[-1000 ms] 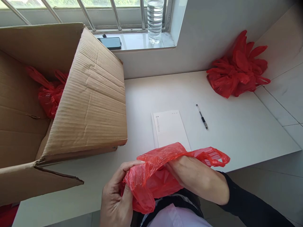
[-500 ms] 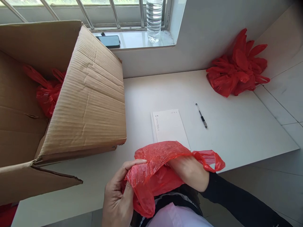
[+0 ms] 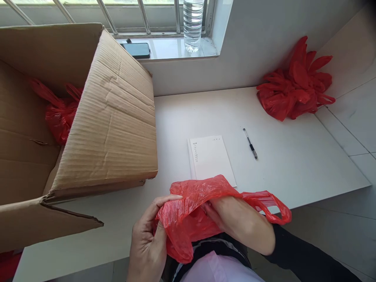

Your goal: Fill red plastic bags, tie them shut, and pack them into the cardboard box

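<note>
A thin red plastic bag (image 3: 202, 196) is held near the front edge of the white table. My left hand (image 3: 152, 235) pinches the bag's rim between thumb and fingers on its left side. My right hand (image 3: 216, 211) reaches inside the bag's mouth; its fingers are mostly covered by the film, and whether they hold anything cannot be made out. One bag handle loops over my right wrist. Just beyond the bag lies a notebook (image 3: 212, 158) with handwriting on its page. To its right rests a black-and-clear pen (image 3: 250, 144).
A large open cardboard box (image 3: 111, 117) stands at left, with a knotted red bag (image 3: 60, 119) inside. Several red bags (image 3: 295, 86) are heaped at the table's back right corner. On the window sill are a phone (image 3: 136, 50) and a water bottle (image 3: 193, 27).
My right hand has drawn back a little toward the lower right, showing more wrist. The bag's handle moved with it, while my left hand keeps its pinch.
</note>
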The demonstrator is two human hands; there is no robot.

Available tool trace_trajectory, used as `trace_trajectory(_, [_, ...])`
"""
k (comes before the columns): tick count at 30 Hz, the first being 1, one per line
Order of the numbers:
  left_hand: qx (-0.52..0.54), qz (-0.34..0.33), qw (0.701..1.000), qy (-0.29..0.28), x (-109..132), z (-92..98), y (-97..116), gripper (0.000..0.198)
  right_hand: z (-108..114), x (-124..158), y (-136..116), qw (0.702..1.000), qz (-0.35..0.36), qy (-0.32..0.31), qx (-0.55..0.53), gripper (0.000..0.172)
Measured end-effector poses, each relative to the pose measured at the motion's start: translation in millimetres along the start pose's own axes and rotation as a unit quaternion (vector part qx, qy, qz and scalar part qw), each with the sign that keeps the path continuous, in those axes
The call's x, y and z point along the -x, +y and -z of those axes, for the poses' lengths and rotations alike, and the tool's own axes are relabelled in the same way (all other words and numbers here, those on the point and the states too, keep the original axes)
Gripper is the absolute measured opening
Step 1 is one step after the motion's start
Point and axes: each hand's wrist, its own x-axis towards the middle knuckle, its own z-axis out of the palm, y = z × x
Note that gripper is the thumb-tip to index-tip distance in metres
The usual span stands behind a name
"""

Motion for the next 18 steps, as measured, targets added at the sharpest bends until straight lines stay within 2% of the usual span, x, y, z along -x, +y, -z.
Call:
trace_trajectory(3, [0.0, -0.001, 1.0, -0.003, 1, 0.0, 2, 0.022, 2, 4, 4, 0.999, 0.021, -0.021, -0.023, 0.018])
trace_trajectory(7, [-0.004, 0.002, 1.0, -0.007, 0, -2.8, 4, 0.024, -10, 8, 33, 0.994, 0.052, -0.018, -0.099, 0.02])
trace_trajectory(10, [-0.005, -0.006, 1.0, -0.018, -1, -5.8, 3, 0.024, -21, 4, 47, 0.997, 0.016, -0.009, -0.074, 0.017])
trace_trajectory(14, [-0.004, -0.001, 1.0, -0.031, -2, -8.4, 3, 0.025, -24, -2, 45, 0.998, 0.004, 0.025, -0.063, 0.022])
trace_trajectory(18, [0.004, 0.004, 1.0, -0.026, -1, -8.1, 3, 0.026, -8, -3, 32, 0.999, 0.019, 0.025, -0.044, 0.019])
